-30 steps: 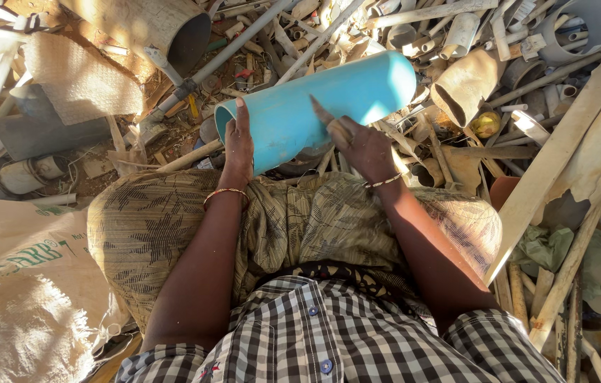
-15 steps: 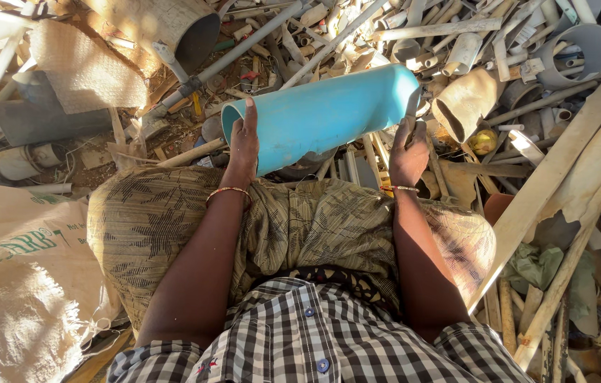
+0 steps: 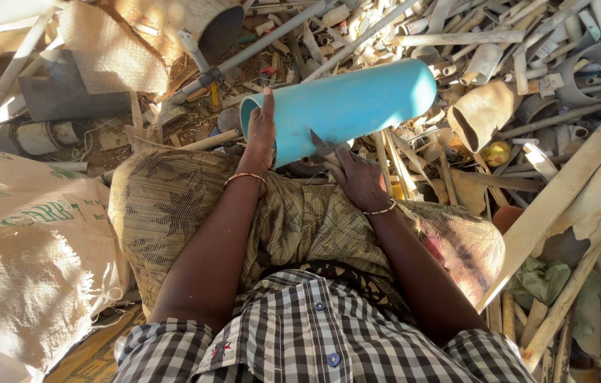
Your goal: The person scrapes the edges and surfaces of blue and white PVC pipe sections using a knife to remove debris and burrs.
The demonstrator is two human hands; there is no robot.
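Ground (image 3: 194,120) under scrap pipes (image 3: 456,35)

Blade (image 3: 320,145) in right hand (image 3: 358,177) mostly hidden; blue pipe's (image 3: 346,106) underside unseen.

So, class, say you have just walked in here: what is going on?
A seated person in a checked shirt holds a wide turquoise pipe section across their lap. The left hand grips its near open end, while the right hand presses a small blade-like tool against the pipe's underside. All around lies a heap of scrap pipes, pale planks and woven sacks.
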